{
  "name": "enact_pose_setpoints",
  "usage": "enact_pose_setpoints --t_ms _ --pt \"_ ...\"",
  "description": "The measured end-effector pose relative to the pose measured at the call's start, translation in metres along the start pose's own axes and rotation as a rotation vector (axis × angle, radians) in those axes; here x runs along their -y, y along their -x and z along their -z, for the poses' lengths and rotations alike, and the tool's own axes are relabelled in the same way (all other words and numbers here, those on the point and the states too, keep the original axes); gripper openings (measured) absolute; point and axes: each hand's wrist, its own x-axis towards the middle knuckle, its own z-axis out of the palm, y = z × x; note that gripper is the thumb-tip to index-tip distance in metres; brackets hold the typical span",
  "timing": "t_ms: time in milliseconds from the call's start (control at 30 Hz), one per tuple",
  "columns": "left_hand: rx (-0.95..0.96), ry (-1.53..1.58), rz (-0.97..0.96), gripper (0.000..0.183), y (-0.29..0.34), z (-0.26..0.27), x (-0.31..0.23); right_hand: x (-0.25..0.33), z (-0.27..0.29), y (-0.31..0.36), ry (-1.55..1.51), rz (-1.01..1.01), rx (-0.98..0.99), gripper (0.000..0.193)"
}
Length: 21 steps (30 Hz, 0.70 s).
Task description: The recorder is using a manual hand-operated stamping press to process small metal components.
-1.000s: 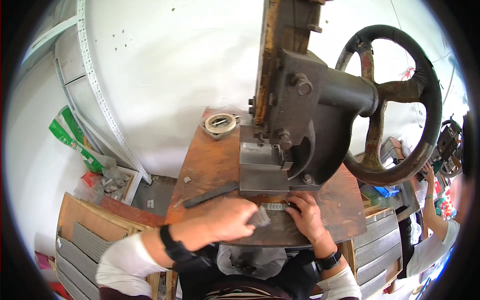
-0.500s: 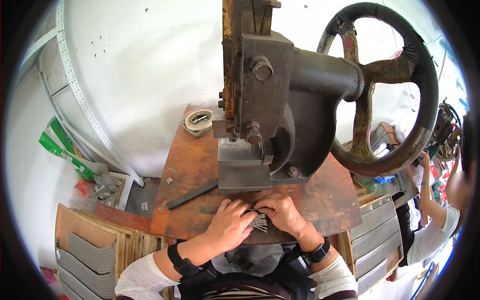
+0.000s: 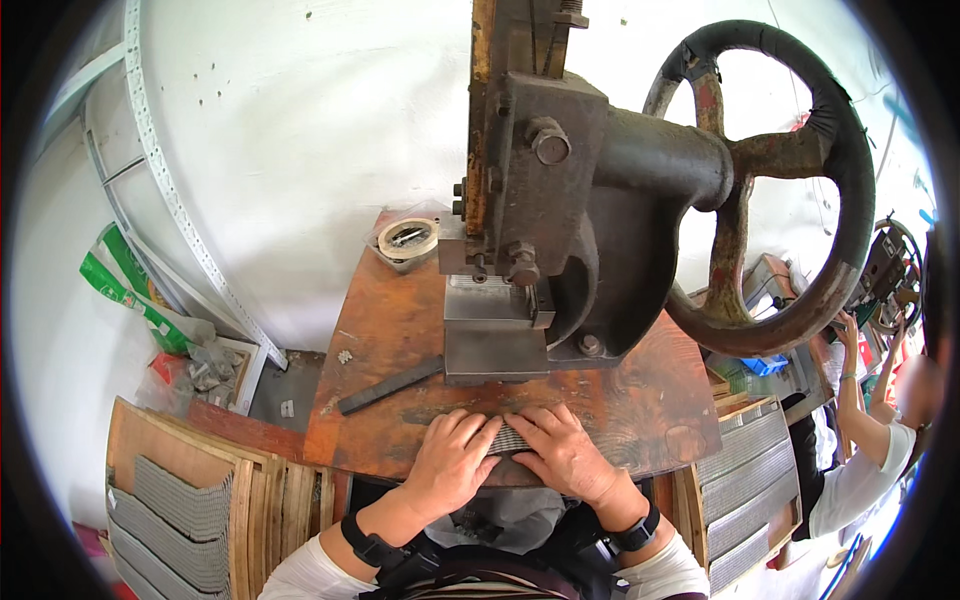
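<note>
A small bundle of thin grey metal strips (image 3: 511,438) lies side by side at the front edge of the wooden tabletop. From the left my left hand (image 3: 456,458) closes on the bundle, its fingers over the top and the thumb at the near side. My right hand (image 3: 566,452) grips the other end the same way, so much of the bundle is hidden. Just beyond my hands stands a dark hand-wheel press (image 3: 555,180), with a smooth metal block (image 3: 495,350) under its ram. A dark flat bar (image 3: 390,385) lies left of the block.
The wooden tabletop (image 3: 650,400) carries a tape roll (image 3: 408,238) in a clear container at the back left. Wooden trays with grey ridged strips (image 3: 170,510) stand at left, and more strips (image 3: 745,490) at right. The large handwheel (image 3: 850,180) juts out right. Another person (image 3: 865,450) works far right.
The strips were fanned out between my fingers; now they lie squared together. My right hand has flattened over its end of the bundle. The view has shifted slightly.
</note>
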Motion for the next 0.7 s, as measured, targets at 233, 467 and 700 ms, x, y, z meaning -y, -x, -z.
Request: enact_pose_setpoints --t_ms 233,467,700 --pt "-0.111 0.286 0.105 0.048 0.004 -0.006 0.011 0.001 0.003 -0.003 -0.072 0.011 -0.034 0.051" --pt "-0.409 0.506 0.106 0.048 -0.061 0.052 0.032 0.033 0.046 -0.069 -0.189 -0.205 -0.261 0.05" --pt "-0.51 0.469 0.077 0.041 -0.116 0.016 0.103 -0.007 0.021 -0.124 0.205 -0.241 -0.389 0.03"
